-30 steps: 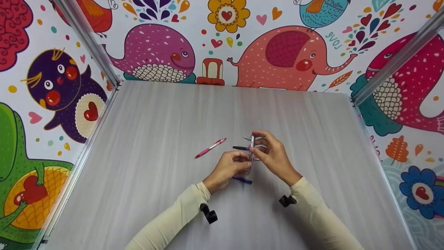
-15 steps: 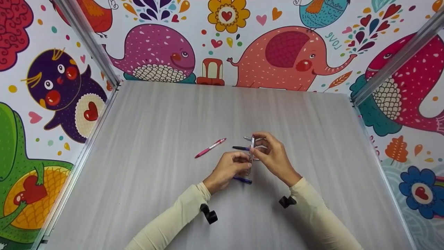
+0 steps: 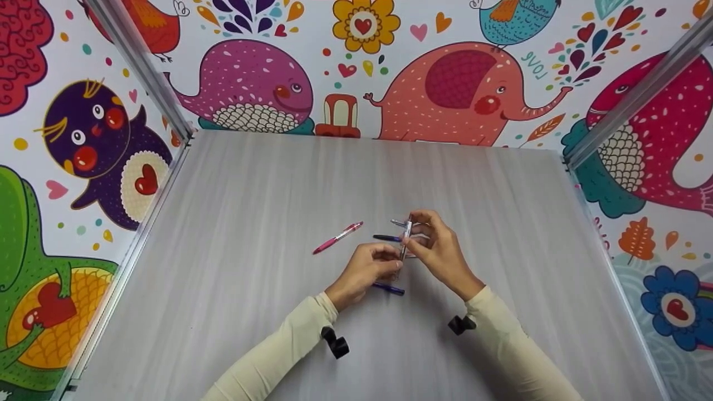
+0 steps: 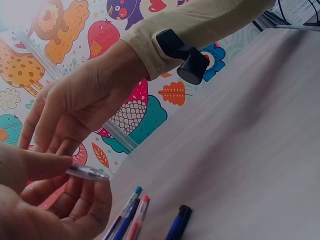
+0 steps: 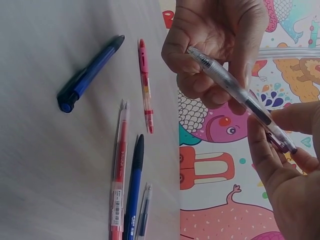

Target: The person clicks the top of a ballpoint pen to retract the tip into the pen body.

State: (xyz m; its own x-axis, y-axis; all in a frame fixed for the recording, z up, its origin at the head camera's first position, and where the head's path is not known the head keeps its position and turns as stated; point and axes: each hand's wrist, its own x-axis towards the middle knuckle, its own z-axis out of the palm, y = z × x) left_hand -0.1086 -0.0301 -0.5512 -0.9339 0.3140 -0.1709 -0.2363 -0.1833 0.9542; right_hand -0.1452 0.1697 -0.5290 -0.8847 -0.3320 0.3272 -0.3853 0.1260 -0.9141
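Note:
A clear-barrelled pen (image 3: pixel 408 229) is held up off the table between both hands, its upper end leaning slightly right in the head view. The right hand (image 3: pixel 437 242) pinches the end with the dark red clip, seen in the right wrist view. Thumb and fingers of the left hand (image 3: pixel 365 270) hold the barrel nearer the tip. In the right wrist view the pen (image 5: pixel 227 85) shows a dark refill through its barrel. Close below the hands lie a thick blue pen (image 5: pixel 92 75), a red pen (image 5: pixel 120 170), a black-capped blue pen (image 5: pixel 133 190) and another clear pen (image 5: pixel 144 210).
A pink pen (image 3: pixel 337 238) lies apart on the grey wood-grain table (image 3: pixel 250 223), left of the hands. Cartoon-printed walls (image 3: pixel 356 72) stand around the back and sides, with metal rails (image 3: pixel 142 67) at the corners.
The held pen's upper end has tipped slightly to the right along with the right fingertips. Both hands keep their hold, and the pens on the table stay put.

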